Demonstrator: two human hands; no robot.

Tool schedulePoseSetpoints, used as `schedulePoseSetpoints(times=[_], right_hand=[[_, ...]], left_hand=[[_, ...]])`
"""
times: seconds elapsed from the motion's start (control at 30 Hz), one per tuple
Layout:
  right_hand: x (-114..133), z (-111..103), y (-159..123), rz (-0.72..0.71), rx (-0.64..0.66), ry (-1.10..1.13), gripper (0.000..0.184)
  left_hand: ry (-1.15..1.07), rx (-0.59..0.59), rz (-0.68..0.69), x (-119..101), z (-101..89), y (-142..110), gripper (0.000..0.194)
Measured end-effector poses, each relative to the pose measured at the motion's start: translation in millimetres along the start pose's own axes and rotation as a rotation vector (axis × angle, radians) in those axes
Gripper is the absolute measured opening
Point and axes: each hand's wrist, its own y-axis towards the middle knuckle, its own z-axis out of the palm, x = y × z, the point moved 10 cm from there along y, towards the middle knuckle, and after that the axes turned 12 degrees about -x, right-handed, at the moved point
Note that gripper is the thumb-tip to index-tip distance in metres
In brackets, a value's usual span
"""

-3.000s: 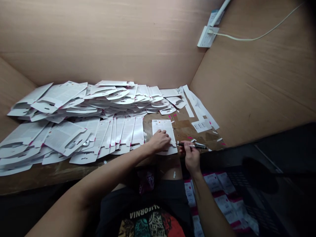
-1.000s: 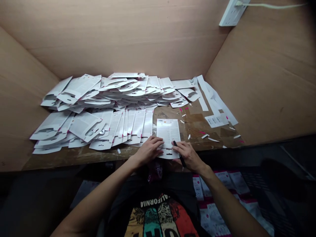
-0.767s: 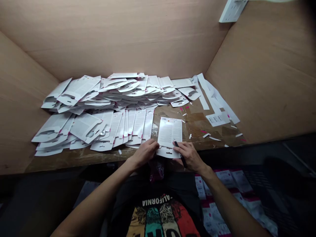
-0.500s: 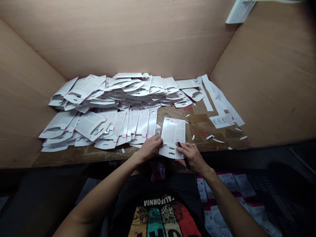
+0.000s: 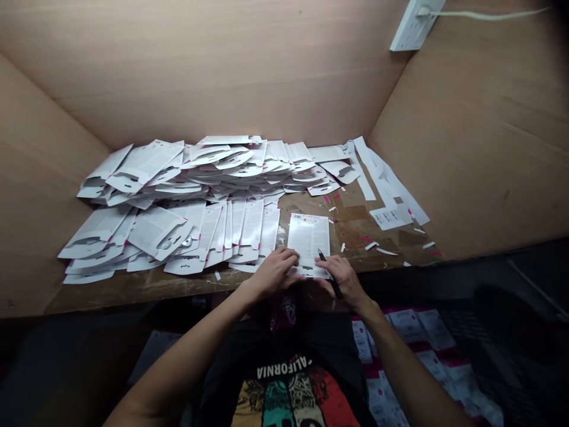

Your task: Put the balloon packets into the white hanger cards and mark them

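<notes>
At the near edge of the tabletop (image 5: 142, 287), in front of the person, a white packet (image 5: 309, 234) lies between the two hands. The left hand (image 5: 279, 270) rests over its near left corner, fingers curled and touching it; whether that grip pinches the card or only presses on it, I cannot tell. The right hand (image 5: 342, 277) has its grip closed around a dark, pen-like tool (image 5: 334, 283), held aslant with its tip at the packet's right side, the fingertips on the near right corner. The packet's near end comes close to the tabletop's front edge; the hands partly hide how the two meet. On its left, a narrow strip of tabletop separates it from a row of overlapping packets (image 5: 249, 228); beyond its far edge, more bare surface runs up to a heaped stack (image 5: 222, 169) along the back wall (image 5: 231, 71). On the right there is wider room, broken by small white and pink scraps (image 5: 371, 245) and, farther off, long paper strips (image 5: 377, 172) by the side wall (image 5: 480, 136). The packet looks flat and upright to the viewer, with a small barcode at its far left corner, an orange mark beside it and faint print below.
</notes>
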Motion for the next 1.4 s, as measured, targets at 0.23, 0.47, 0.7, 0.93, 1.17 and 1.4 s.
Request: schedulePoseSetpoints(times=[0.23, 0.47, 0.7, 0.93, 1.17, 1.4], right_hand=[[-8, -3, 8, 0.183, -0.224, -0.147, 0.035], [-9, -2, 7, 0.144, -0.22, -0.19, 0.032], [-22, -10, -10, 0.145, -0.227, -0.204, 0.032], [-26, -3, 6, 0.149, -0.165, -0.244, 0.035], [-27, -15, 10, 0.25, -0.201, -0.075, 0.034], [-58, -34, 5, 0.628, -0.272, 0.42, 0.05]], left_hand=[[0.28, -0.095, -0.023, 14, 27.4, 14, 0.03], [0.331, -0.217, -0.121, 14, -12.0, -4, 0.047], [0.516, -0.157, -0.216, 28, -35.8, -121, 0.066], [0.386, -0.366, 0.022, 3, -66.3, -111, 0.04], [0.293, -0.348, -0.053, -24, -41.7, -15, 0.037], [0.227, -0.082, 0.052, -27, 45.6, 15, 0.045]])
